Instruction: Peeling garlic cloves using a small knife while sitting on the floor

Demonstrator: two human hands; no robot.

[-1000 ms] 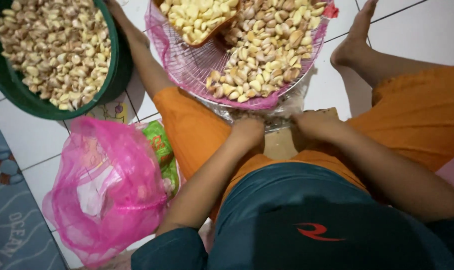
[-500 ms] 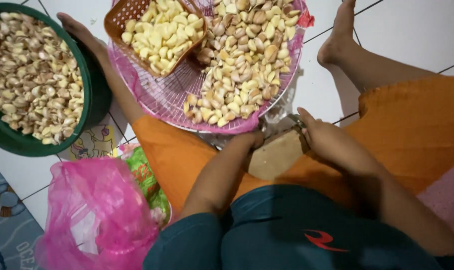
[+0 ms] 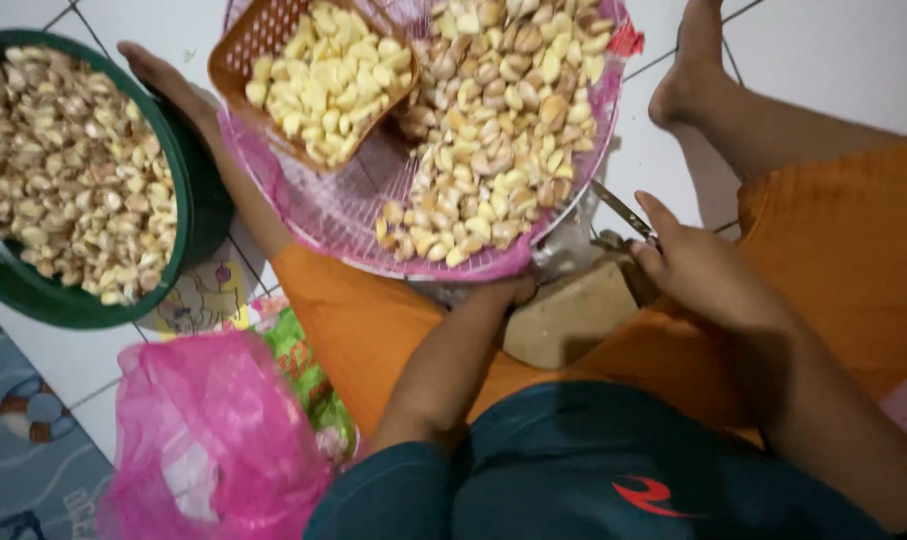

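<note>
Since half a second ago the right hand (image 3: 708,275) has lifted off the wooden board (image 3: 563,315), fingers closed on a small knife (image 3: 621,210) whose blade points at the pink wire tray (image 3: 333,215) of unpeeled garlic cloves (image 3: 493,130). Left hand (image 3: 513,290) sits tucked under the tray's near rim, can't tell its grip. Looks like cutting's paused. White tiled floor (image 3: 833,50), green basin (image 3: 188,215) far left, pink bag (image 3: 213,440) near left
</note>
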